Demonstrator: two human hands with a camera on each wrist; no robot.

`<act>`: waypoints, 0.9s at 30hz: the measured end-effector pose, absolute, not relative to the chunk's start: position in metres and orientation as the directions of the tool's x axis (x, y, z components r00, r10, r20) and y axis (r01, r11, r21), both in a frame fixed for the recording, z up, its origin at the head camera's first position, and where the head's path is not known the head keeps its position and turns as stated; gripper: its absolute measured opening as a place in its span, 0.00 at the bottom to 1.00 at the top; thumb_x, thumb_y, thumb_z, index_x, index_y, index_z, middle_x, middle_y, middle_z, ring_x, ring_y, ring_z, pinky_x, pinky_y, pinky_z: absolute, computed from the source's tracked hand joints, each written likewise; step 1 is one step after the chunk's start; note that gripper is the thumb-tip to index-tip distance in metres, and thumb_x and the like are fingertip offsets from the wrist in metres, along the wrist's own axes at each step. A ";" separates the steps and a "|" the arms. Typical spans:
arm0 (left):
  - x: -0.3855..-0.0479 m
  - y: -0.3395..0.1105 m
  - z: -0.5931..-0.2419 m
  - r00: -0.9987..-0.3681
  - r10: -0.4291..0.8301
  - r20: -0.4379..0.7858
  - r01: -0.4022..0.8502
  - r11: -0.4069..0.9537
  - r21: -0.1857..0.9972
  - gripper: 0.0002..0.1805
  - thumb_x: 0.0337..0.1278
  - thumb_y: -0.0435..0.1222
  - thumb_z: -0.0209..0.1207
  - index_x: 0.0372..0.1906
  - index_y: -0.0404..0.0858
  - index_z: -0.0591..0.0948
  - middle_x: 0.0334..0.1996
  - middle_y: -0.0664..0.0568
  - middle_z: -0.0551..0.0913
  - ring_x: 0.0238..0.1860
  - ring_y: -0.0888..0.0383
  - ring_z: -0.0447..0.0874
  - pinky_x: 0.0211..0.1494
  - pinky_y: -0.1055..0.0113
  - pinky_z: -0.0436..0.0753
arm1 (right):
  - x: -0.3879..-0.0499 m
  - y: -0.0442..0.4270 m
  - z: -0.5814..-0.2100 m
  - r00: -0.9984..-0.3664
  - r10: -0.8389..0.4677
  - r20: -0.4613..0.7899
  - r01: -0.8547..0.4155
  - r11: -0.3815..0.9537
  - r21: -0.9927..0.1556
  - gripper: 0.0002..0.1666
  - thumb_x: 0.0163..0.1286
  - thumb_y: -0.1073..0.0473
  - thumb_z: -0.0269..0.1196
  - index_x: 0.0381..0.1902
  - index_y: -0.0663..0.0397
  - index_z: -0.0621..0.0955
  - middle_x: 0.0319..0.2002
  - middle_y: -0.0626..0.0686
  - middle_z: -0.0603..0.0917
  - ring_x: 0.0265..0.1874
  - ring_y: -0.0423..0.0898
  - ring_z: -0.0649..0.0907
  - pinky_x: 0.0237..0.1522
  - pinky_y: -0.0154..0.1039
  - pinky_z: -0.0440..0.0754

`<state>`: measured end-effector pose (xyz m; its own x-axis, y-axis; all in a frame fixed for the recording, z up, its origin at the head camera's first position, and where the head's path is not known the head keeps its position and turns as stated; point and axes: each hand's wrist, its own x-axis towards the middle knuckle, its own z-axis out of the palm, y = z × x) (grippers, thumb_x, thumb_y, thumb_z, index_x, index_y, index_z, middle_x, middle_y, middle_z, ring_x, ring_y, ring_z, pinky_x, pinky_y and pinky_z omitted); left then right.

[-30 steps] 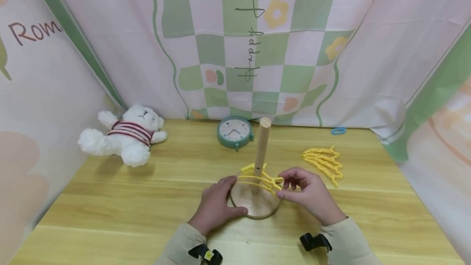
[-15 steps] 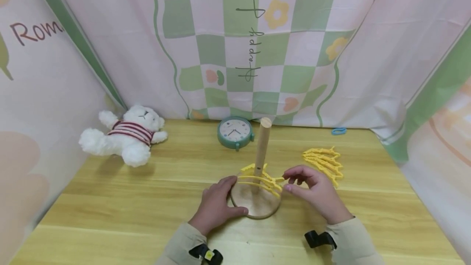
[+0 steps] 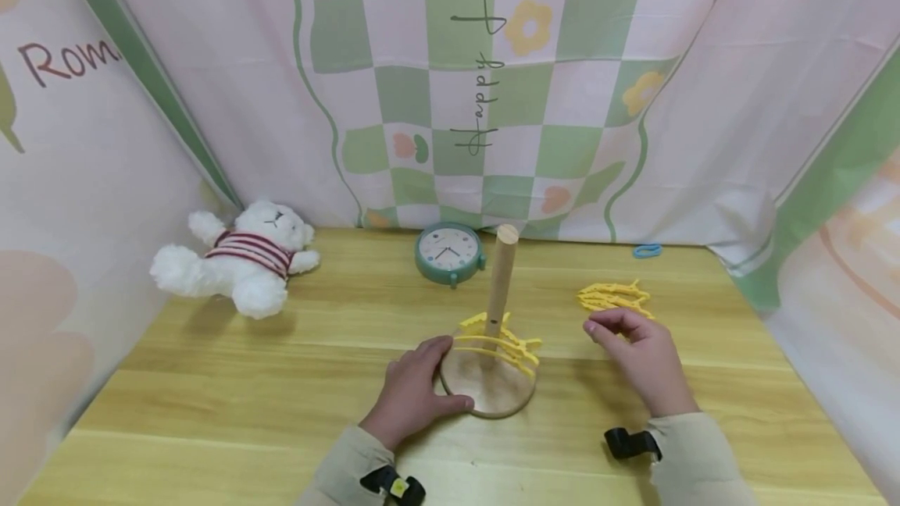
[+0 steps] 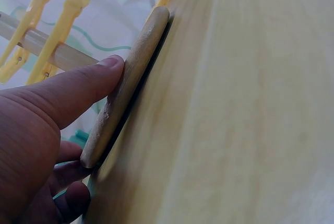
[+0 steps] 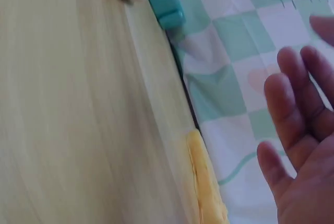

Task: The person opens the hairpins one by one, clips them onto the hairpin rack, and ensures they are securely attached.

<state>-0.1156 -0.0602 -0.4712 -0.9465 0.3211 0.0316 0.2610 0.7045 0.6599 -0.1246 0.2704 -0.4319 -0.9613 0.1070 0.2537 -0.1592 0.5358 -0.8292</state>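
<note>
A round wooden base (image 3: 495,397) with an upright wooden post (image 3: 502,279) stands on the table. My left hand (image 3: 415,397) grips the base's rim, its thumb pressed on the near side in the left wrist view. Several yellow alligator hair clips (image 4: 65,31) are clamped across the post low down, jutting out sideways. My right hand (image 3: 643,361) hangs above the table to the right, fingers loosely bent and holding nothing. Just behind it lies a pile of loose yellow hair clips (image 3: 612,295), partly hidden by the hand.
A teal clock (image 3: 448,253) lies behind the post. At the left rests a white plush bear (image 3: 246,256) in a striped top. A small blue loop-shaped item (image 3: 648,251) is near the back right edge, before a checked curtain (image 3: 457,100).
My right hand has let go of the clip on the post and moved right, towards the loose pile. The left hand and the stand have kept their place.
</note>
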 end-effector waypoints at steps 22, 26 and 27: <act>-0.116 -0.060 -0.471 -0.949 0.315 0.027 0.254 0.708 0.659 0.53 0.42 0.59 0.74 0.73 0.42 0.69 0.72 0.50 0.69 0.68 0.42 0.69 0.67 0.40 0.62 | -0.124 0.340 -0.438 -0.987 0.109 0.119 -0.003 0.726 -0.688 0.28 0.67 0.45 0.69 0.55 0.60 0.81 0.48 0.60 0.86 0.34 0.30 0.79 0.34 0.27 0.76; -0.115 -0.060 -0.471 -0.949 0.315 0.029 0.256 0.710 0.656 0.53 0.41 0.60 0.74 0.73 0.42 0.69 0.72 0.50 0.69 0.68 0.43 0.69 0.67 0.41 0.62 | -0.123 0.349 -0.444 -0.993 0.105 0.062 0.033 0.722 -0.691 0.32 0.67 0.44 0.69 0.58 0.62 0.79 0.53 0.63 0.84 0.35 0.27 0.79 0.35 0.26 0.76; -0.115 -0.060 -0.471 -0.948 0.316 0.030 0.257 0.710 0.655 0.53 0.41 0.60 0.74 0.73 0.41 0.69 0.72 0.50 0.69 0.68 0.43 0.69 0.66 0.40 0.62 | -0.122 0.351 -0.445 -0.993 0.104 0.049 0.042 0.721 -0.692 0.33 0.67 0.43 0.69 0.59 0.62 0.79 0.54 0.64 0.83 0.35 0.27 0.78 0.35 0.26 0.75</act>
